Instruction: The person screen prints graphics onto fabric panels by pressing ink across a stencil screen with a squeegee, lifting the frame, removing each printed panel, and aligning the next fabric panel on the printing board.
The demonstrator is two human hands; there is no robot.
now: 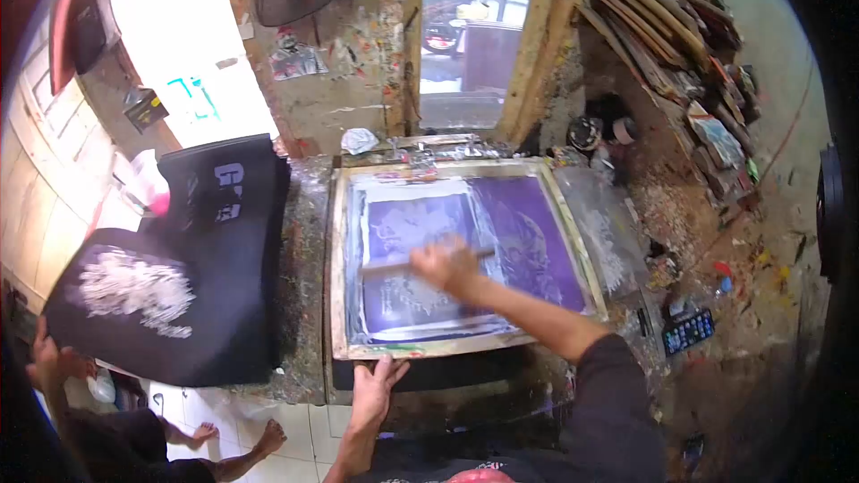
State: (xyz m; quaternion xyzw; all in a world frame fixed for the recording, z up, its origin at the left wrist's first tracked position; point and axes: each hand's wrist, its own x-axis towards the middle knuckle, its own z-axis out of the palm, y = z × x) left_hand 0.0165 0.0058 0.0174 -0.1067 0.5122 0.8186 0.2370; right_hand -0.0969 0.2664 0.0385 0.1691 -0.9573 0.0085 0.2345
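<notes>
A wood-framed printing screen (470,344) with purple mesh lies flat on the worktable in front of me. My right hand (445,266) is closed around a squeegee (385,270), which lies across the left half of the mesh. Motion blurs this hand and the bar. White ink (420,333) borders the printed area under it. My left hand (380,385) grips the screen's front edge from below, with fingertips against the wood. Dark fabric (447,371) shows beneath that edge. On the left lies a black garment piece (228,304) bearing a white print (139,291).
Another person's hand (54,362) touches the garment's left corner, with bare feet (268,438) below. A phone (689,332) lies at the right. Stacked wooden frames (662,27) lean at the back right. A crumpled white wad (360,140) sits behind the screen.
</notes>
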